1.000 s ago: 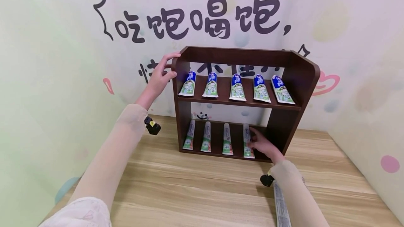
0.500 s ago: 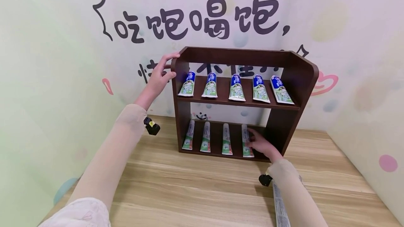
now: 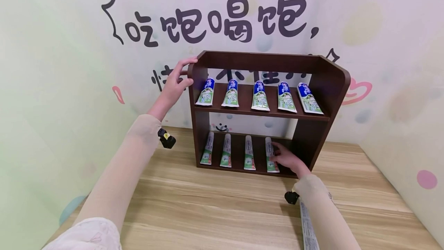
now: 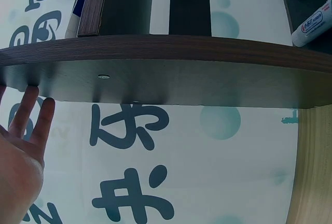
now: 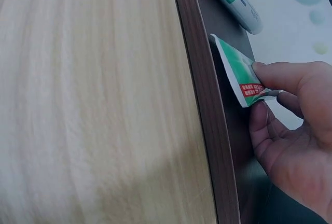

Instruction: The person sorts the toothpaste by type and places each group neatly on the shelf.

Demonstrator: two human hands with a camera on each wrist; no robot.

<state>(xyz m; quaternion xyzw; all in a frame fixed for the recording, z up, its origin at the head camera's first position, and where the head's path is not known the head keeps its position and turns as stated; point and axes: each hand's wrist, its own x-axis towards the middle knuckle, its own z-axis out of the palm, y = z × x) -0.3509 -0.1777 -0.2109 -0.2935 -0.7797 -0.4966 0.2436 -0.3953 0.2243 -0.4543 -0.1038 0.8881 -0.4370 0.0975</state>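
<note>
A dark brown two-tier rack point(image 3: 263, 63) stands against the wall. My left hand point(image 3: 173, 86) touches the upper part of its left side panel; in the left wrist view, straight fingers point(image 4: 45, 117) lie against the panel's outer face. On the lower shelf my right hand point(image 3: 288, 159) pinches the rightmost green-and-silver toothpaste tube point(image 3: 270, 149). The right wrist view shows thumb and fingers on either side of that tube point(image 5: 236, 68), its flat crimped end facing the shelf's front edge. The tube's cap end is hidden there behind the hand.
Several other green-and-silver tubes point(image 3: 249, 153) lie spaced leftward on the lower shelf. Blue-and-green toothpaste tubes point(image 3: 260, 95) fill a row on the upper shelf. A grey printed strip point(image 3: 308, 219) lies on the wooden table point(image 3: 208, 203), partly under the right forearm.
The crimped end of the pinched tube has shifted slightly back from the lower shelf's front edge. The left hand stays on the rack's side panel.
</note>
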